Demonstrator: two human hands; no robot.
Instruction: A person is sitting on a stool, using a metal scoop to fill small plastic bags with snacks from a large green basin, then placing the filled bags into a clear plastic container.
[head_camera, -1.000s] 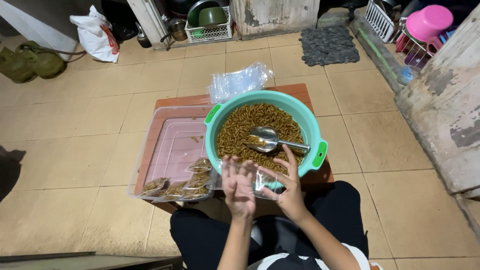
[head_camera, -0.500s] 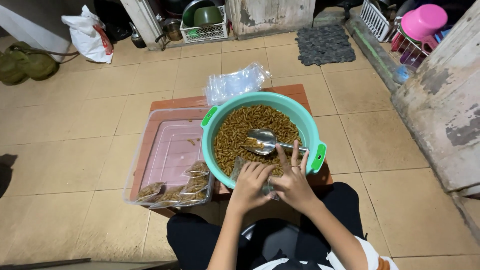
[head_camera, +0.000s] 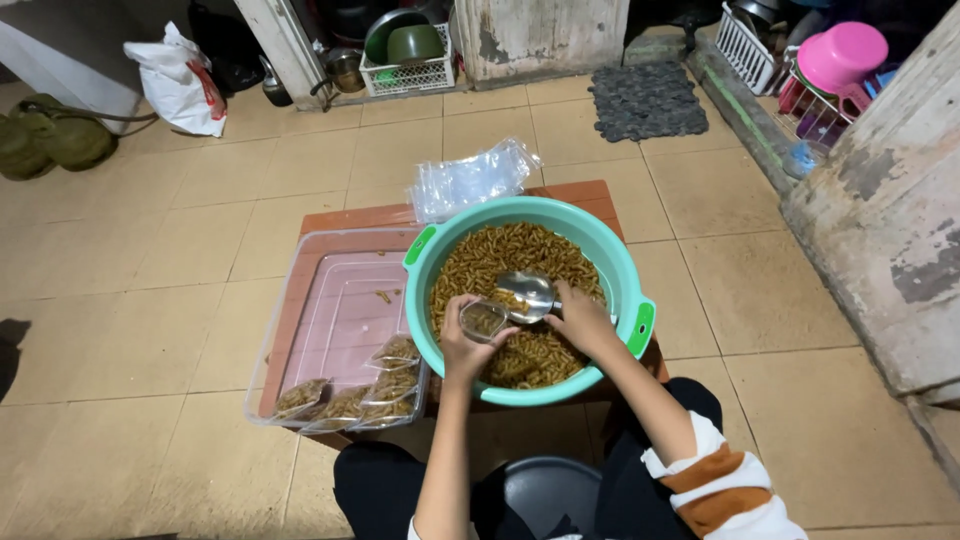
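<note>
Glossy metal scoop (head_camera: 527, 292), smooth plastic basin (head_camera: 620, 262).

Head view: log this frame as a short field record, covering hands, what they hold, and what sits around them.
left hand: holds an open small clear bag over the basin
right hand: grips the metal scoop, tipped toward the bag
basin: teal, holds brown snack pieces
tray: clear, left of the basin, filled bags along its near edge
empty bags: stack behind the basin
support: low wooden table on tiled floor
</note>
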